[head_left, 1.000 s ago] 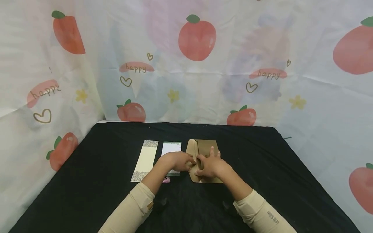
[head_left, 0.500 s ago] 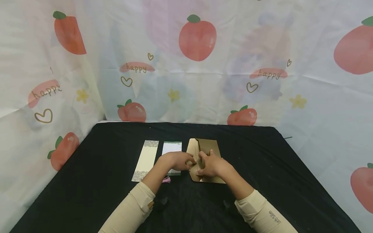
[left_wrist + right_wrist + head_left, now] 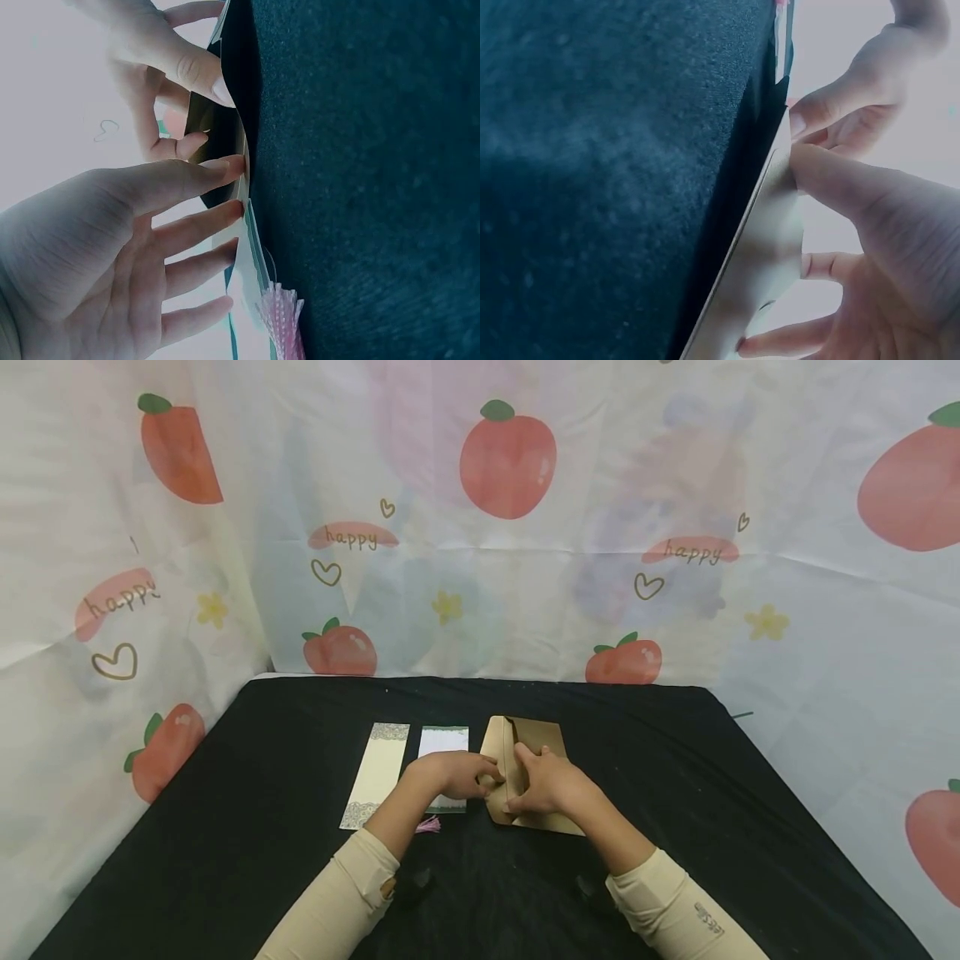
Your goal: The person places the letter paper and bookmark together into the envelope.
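A gold-brown envelope lies on the black cloth, its flap folded out to the left. My left hand touches the flap with its fingertips; in the left wrist view its fingers reach out nearly straight. My right hand spreads its thumb and forefinger along the envelope's mouth, beside the fold. Its thumb lies at the gaping edge. In the right wrist view the envelope's near edge slants up from the cloth, with the other fingertips on its face.
Left of the envelope lie a white card with green edges, partly under my left hand, and a long cream card with lace-patterned ends. A pink tassel lies below the white card. A fruit-print curtain stands behind the table.
The right hand's forefinger has shifted slightly up along the mouth, and its other fingers have drawn in. The envelope has turned a little. The left hand stays at the flap.
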Demonstrator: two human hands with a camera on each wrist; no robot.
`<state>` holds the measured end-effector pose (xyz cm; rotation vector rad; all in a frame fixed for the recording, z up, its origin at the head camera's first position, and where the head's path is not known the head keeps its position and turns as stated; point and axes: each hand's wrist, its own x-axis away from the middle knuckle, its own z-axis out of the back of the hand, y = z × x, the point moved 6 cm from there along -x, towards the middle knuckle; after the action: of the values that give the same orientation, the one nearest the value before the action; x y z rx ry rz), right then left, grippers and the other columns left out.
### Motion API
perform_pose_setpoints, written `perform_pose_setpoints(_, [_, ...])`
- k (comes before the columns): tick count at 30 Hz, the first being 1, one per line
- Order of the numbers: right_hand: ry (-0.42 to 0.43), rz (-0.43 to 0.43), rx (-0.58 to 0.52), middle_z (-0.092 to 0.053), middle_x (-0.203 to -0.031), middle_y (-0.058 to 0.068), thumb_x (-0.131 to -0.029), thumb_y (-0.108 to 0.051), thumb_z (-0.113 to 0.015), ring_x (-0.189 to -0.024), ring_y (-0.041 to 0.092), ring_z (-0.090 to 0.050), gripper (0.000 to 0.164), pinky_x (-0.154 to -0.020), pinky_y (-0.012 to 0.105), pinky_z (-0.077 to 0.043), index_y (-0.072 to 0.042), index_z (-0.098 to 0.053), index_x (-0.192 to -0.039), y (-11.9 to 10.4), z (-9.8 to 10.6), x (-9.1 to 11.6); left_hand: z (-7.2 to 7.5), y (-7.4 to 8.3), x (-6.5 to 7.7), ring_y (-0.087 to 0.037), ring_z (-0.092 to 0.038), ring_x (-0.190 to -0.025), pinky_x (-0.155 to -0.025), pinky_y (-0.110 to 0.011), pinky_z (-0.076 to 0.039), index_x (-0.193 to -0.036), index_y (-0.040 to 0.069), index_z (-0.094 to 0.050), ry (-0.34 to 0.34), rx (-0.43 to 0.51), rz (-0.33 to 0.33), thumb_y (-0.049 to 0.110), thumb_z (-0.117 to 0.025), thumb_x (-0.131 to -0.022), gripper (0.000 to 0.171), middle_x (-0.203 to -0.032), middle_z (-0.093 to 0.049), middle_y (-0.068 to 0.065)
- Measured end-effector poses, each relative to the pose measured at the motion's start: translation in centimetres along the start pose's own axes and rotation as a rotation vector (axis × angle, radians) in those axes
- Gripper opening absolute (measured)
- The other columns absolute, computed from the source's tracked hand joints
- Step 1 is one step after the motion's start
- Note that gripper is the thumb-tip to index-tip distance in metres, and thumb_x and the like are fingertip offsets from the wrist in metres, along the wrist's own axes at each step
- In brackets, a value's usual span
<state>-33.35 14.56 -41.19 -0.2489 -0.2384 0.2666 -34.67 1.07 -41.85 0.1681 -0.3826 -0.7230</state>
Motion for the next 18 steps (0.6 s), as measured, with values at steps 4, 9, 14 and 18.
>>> perform_pose_setpoints(4, [0.009, 0.014, -0.017, -0.048, -0.145, 0.034, -0.076, -0.051, -0.090, -0.119, 0.050, -0.058, 0.089, -0.086, 0.058, -0.052, -0.012, -0.046, -0.143, 0.07, 0.04, 0.04, -0.08, -0.21, -0.01, -0.014, -0.056, -0.120, -0.105, -0.037, -0.046, -0.141, 0.019, -0.066, -0.002, 0.007, 0.004, 0.018, -0.062, -0.104, 0.037, -0.142, -0.059, 0.001])
perform_pose_setpoints(9, [0.007, 0.019, -0.029, -0.050, -0.144, 0.033, -0.073, -0.053, -0.091, -0.123, 0.049, -0.057, 0.095, -0.089, 0.059, -0.052, -0.011, -0.045, -0.145, 0.25, -0.02, 0.08, -0.15, -0.30, -0.06, -0.014, -0.056, -0.117, -0.105, -0.037, -0.047, -0.140, 0.019, -0.067, -0.001, 0.010, -0.001, 0.017, -0.062, -0.104, 0.036, -0.140, -0.060, 0.002])
perform_pose_setpoints(14, [0.003, 0.022, -0.023, -0.045, -0.148, 0.035, -0.073, -0.055, -0.091, -0.124, 0.050, -0.056, 0.101, -0.092, 0.060, -0.051, -0.010, -0.042, -0.149, 0.20, 0.06, 0.14, -0.12, -0.27, -0.05, -0.014, -0.056, -0.118, -0.105, -0.038, -0.047, -0.140, 0.020, -0.066, -0.006, 0.012, 0.005, 0.018, -0.062, -0.104, 0.036, -0.142, -0.059, 0.001])
perform_pose_setpoints(18, [0.003, 0.022, -0.029, -0.044, -0.148, 0.035, -0.073, -0.055, -0.091, -0.126, 0.051, -0.054, 0.101, -0.093, 0.061, -0.051, -0.010, -0.043, -0.149, 0.13, 0.08, 0.14, -0.09, -0.18, -0.01, -0.014, -0.055, -0.122, -0.105, -0.038, -0.046, -0.142, 0.020, -0.065, -0.011, 0.001, 0.009, 0.018, -0.062, -0.104, 0.038, -0.145, -0.057, 0.000])
